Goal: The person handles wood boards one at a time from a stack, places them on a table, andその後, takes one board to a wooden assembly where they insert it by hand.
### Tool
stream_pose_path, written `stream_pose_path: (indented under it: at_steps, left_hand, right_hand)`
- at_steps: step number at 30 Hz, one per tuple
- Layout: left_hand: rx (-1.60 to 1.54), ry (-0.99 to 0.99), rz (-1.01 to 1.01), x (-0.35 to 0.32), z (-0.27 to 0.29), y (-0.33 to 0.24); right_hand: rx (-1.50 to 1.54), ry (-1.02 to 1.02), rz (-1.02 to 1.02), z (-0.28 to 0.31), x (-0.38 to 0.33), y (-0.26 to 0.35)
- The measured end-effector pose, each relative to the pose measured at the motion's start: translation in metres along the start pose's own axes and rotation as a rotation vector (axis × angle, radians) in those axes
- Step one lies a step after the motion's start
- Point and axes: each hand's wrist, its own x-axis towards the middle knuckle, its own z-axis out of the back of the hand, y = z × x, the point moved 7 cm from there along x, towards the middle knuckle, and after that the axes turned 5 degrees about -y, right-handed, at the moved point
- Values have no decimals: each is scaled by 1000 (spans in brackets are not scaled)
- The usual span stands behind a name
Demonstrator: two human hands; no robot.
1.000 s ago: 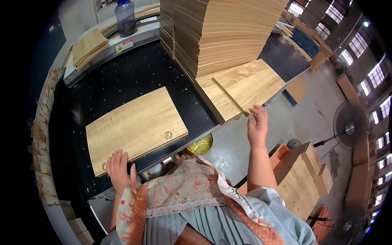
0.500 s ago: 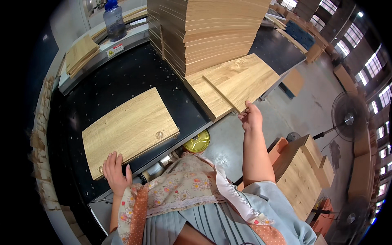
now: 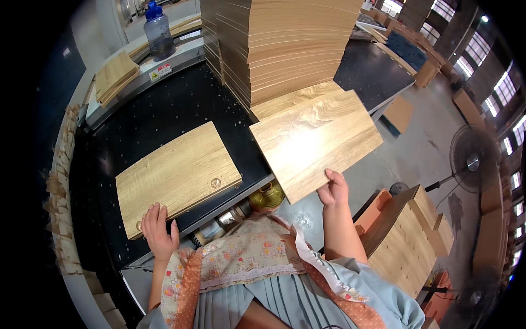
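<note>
My right hand (image 3: pixel 335 189) grips the near edge of a wood-grain board (image 3: pixel 329 140), thumb on top and the other fingers hidden under it. This board is tilted, with bright glare on its face, and covers most of another wood-grain board (image 3: pixel 293 100) at the foot of a tall stack (image 3: pixel 298 46). My left hand (image 3: pixel 159 233) lies with fingers stretched over the near left corner of a second panel (image 3: pixel 172 175), thumb apart at its front edge. That panel lies flat on the black table (image 3: pixel 164 115) and has round holes near two corners.
A blue-lidded bottle (image 3: pixel 159 35) and several small boards (image 3: pixel 114 77) sit on the ledge at the back left. Below the table edge is a yellow round object (image 3: pixel 267 196). To the right stand a wooden box-like piece (image 3: pixel 402 244) and a fan (image 3: pixel 472 161).
My right hand has raised a board from the pile by the stack and brought it nearer, its broad face now showing. The left hand stays on its panel.
</note>
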Motion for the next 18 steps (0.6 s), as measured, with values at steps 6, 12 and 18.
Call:
stream_pose_path:
  at_steps: [6, 12, 18]
  left_hand:
    - [-23, -17, -7, -2, 7, -1]
    - [-38, -34, 6, 3, 9, -5]
    - [-105, -38, 37, 5, 15, -5]
  right_hand:
    - [-117, 171, 85, -36, -17, 15]
    - [-157, 266, 113, -56, -29, 17]
    - [-178, 339, 60, -76, -34, 11]
